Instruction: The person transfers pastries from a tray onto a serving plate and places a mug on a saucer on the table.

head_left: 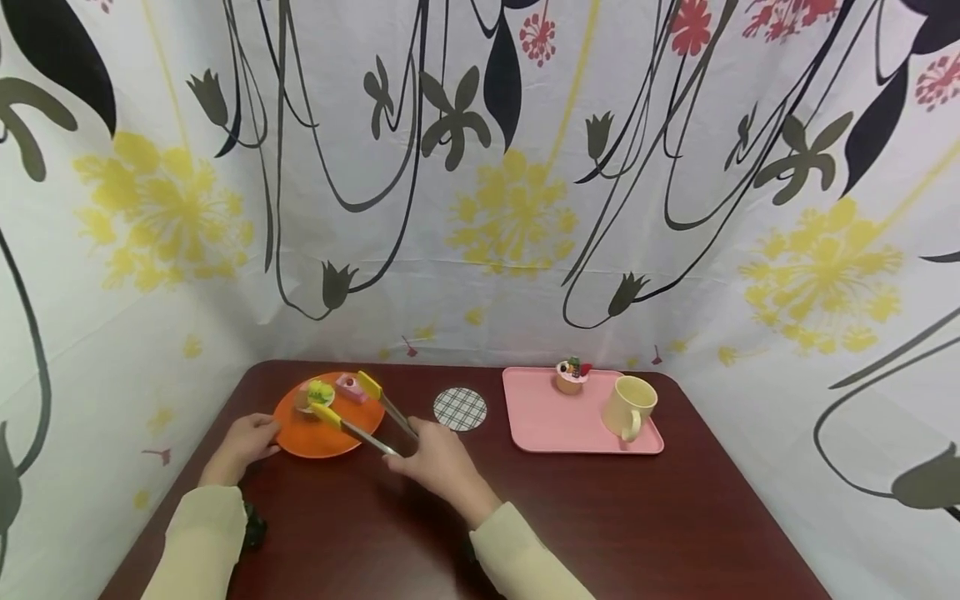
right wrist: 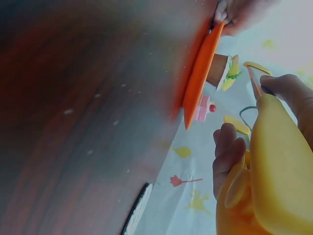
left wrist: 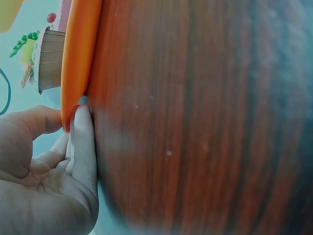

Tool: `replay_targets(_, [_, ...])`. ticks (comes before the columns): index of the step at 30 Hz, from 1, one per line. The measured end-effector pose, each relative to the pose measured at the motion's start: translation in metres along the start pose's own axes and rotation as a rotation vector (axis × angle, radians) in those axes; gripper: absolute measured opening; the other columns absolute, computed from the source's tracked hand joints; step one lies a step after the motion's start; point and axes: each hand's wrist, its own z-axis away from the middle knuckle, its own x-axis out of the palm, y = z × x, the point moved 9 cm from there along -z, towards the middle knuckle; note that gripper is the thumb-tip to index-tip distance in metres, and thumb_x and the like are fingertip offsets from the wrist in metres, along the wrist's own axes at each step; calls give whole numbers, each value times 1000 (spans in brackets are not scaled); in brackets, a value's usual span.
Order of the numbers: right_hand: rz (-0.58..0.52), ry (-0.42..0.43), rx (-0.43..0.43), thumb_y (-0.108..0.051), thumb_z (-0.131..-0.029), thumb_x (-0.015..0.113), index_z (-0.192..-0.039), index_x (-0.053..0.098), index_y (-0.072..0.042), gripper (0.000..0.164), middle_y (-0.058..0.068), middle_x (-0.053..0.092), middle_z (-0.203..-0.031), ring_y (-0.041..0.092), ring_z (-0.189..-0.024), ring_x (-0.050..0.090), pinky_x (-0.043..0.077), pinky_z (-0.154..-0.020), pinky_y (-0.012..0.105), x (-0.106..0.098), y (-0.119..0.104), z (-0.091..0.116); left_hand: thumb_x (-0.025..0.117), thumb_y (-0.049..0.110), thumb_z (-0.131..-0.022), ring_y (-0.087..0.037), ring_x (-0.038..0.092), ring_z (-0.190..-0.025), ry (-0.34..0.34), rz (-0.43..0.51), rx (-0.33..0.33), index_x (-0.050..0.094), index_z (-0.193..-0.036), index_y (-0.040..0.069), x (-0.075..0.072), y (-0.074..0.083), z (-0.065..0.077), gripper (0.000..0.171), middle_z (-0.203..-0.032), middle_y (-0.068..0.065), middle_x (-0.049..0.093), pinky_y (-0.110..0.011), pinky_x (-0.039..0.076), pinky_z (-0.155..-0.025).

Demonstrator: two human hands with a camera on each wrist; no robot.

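Note:
My left hand (head_left: 243, 446) pinches the left rim of an orange plate (head_left: 315, 443), thumb above and fingers beneath in the left wrist view. On the plate sit a toy cupcake (left wrist: 51, 58) with a yellow and green topping and a pink cake slice (head_left: 350, 387) with a red berry. My right hand (head_left: 441, 463) grips yellow-handled tongs (right wrist: 279, 166) with metal arms. Their yellow tips (head_left: 326, 415) are spread apart over the plate, with nothing between them in the right wrist view.
Right of the plate lies a round checked coaster (head_left: 460, 409). A pink tray (head_left: 555, 429) farther right bears another cupcake (head_left: 571, 382) with berries and a pale yellow mug (head_left: 628, 406). A patterned curtain (head_left: 517, 317) hangs behind the dark wooden table (head_left: 600, 517).

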Motion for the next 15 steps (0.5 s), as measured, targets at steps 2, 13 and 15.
replay_targets(2, [-2, 4, -2, -46, -83, 89, -115, 74, -12, 49, -4, 70, -81, 10, -65, 57, 50, -62, 28, -2, 2, 3, 43, 21, -112, -10, 67, -96, 0, 6, 3, 35, -153, -23, -1, -1, 2, 60, -145, -41, 49, -23, 63, -79])
replay_targets(13, [-62, -5, 22, -44, -84, 90, -122, 73, -12, 53, -1, 73, -87, 9, -62, 59, 51, -61, 30, -23, 22, 21, 42, 20, -110, -39, 63, -124, 3, 36, -22, 22, -159, -22, -2, -6, -7, 67, -155, -43, 38, -26, 64, -81])
replay_targets(15, [-56, 6, 27, -45, -85, 90, -123, 74, -13, 52, 0, 74, -89, 9, -63, 59, 51, -62, 31, -28, 26, 25, 42, 20, -110, -42, 61, -127, 0, 39, -23, 20, -159, -21, -1, -7, -8, 68, -156, -44, 37, -26, 64, -81])
